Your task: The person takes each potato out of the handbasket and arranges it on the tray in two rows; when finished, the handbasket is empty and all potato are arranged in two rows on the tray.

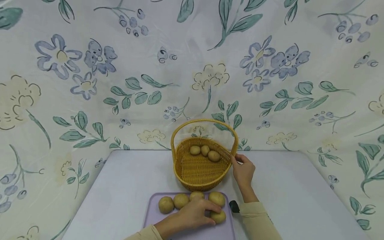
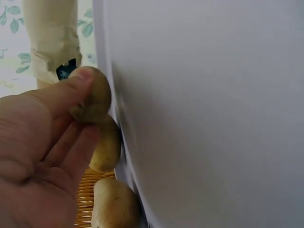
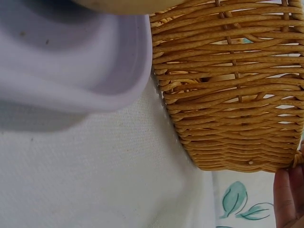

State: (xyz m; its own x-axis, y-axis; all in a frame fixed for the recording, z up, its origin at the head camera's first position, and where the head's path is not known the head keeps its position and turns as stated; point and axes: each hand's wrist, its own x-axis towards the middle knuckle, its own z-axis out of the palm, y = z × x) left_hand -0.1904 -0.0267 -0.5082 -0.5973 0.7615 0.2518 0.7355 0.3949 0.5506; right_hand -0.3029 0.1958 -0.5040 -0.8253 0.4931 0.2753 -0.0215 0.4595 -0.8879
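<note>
so i'm pinching one potato (image 1: 218,217) in my left hand (image 1: 192,213), thumb on one side and fingers opposite, and it's sitting around 2 o'clock on the visible part of the lilac tray (image 1: 156,218) as i'm looking down. can't tell if it's touching the tray or floating just above. four more potatoes (image 1: 181,201) are lining the tray's 12 o'clock edge, and mine's sitting just 6 o'clock of the one at the row's 3 o'clock end. my right hand (image 1: 244,170) is gripping the wicker basket (image 1: 198,171) at its 3 o'clock side, by the foot of the handle (image 1: 235,141), with three potatoes (image 1: 214,155) lying inside between 11 and 1 o'clock. handling-wise i'm guessing the spud's going to be firm, a bit weighty for its size and not very slippery, though rolling is probably the main nuisance. i'd be taking it across the fat middle and not squeezing hard, since it could be bruising. basket's looking light and slightly springy, so i'm figuring the handle foot is offering the sturdiest hold.
</note>
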